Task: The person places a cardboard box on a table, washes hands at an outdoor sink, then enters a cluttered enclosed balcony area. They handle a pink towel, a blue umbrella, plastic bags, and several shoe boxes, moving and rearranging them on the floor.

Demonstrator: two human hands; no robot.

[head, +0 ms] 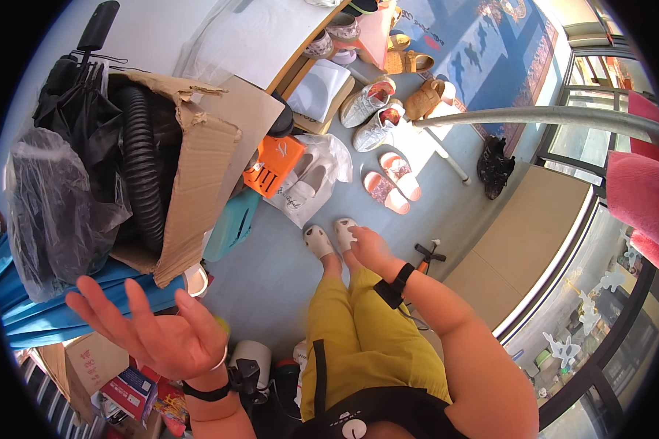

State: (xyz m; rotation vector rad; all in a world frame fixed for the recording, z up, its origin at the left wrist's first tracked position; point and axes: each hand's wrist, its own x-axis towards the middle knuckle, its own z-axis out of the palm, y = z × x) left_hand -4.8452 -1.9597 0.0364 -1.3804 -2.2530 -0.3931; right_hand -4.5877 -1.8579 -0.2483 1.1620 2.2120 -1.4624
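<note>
My left hand (154,332) is raised palm up with its fingers apart and nothing in it. It is nearest to a torn cardboard box (200,181) that holds a black ribbed hose (141,164). Beside the hose are a folded black umbrella (71,104) and a translucent plastic bag (60,214). My right hand (370,252) hangs in front of my legs, fingers curled and palm hidden; nothing shows in it. Beneath it on the floor are the pale clogs (318,241) on my feet.
Pink slides (387,192) and white sneakers (370,112) lie ahead on the floor. A metal pole (532,114) crosses at the right. An orange box (274,164) and shoes in a plastic bag (310,189) lie left of them. A blue rug (489,71) lies beyond.
</note>
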